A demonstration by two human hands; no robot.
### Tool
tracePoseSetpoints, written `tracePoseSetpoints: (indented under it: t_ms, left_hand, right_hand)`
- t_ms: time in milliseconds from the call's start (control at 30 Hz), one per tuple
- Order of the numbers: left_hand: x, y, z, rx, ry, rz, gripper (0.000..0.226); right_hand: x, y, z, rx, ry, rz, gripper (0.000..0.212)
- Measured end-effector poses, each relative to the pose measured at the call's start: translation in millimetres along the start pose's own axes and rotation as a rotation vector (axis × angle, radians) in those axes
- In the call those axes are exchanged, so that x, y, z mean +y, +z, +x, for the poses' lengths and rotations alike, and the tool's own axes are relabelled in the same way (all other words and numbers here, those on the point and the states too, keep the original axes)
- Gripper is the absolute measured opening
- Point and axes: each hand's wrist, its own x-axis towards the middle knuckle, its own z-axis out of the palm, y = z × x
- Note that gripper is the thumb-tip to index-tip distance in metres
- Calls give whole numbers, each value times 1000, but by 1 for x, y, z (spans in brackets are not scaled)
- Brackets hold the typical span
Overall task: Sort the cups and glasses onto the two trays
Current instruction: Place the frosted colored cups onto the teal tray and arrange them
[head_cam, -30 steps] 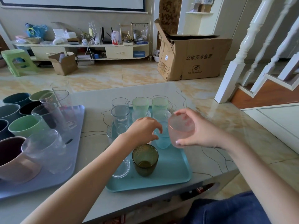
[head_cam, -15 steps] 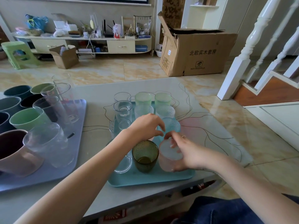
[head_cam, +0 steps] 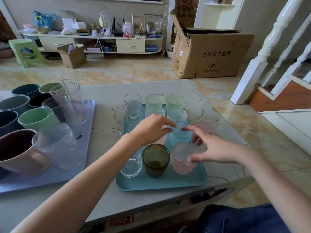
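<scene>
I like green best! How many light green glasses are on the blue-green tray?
2. Both stand in the far row of the teal tray: one light green glass in the middle, the other at the far right corner. The hands may hide others.

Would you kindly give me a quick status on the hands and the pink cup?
Right hand open over pink cup, thumb at rim. Cup upright on teal tray. Left hand over mid-tray glasses; green glass close alongside.

The teal tray (head_cam: 161, 184) is showing a smooth, matt plastic face, and the lavender tray (head_cam: 85, 132) is looking the same. The olive glass (head_cam: 155, 159) is catching light on a pebbled, glossy wall. The pink tumbler (head_cam: 184, 163) is appearing frosted and translucent. The counter (head_cam: 109, 95) is gleaming like polished glass, and the cardboard box (head_cam: 210, 52) is looking rough and creased.
</scene>
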Motion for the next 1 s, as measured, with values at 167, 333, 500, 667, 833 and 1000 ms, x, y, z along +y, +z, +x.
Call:
tracePoseSetpoints:
  t_ms: [167,333,500,667,833,1000]
  left_hand:
    - [-18,-34,-14,422,-203,-329,31]
    - [-46,-38,-60,794,-395,-355,37]
    - [-81,1,-96,806,-768,-604,30]
    - [-88,25,-106,579,-783,-819,32]
    - [-83,25,-98,576,-738,-939,41]
    - [-91,24,-85,615,-753,-951,48]
  right_hand:
    - [19,-17,9,353,97,112,17]
    - [32,11,22,-4,432,-192,27]
    - [40,37,40,-30,470,-311,21]
    - [43,40,47,1,467,-279,28]
    - [42,36,52,2,504,-276,33]
    - [55,40,66,134,495,-143,33]
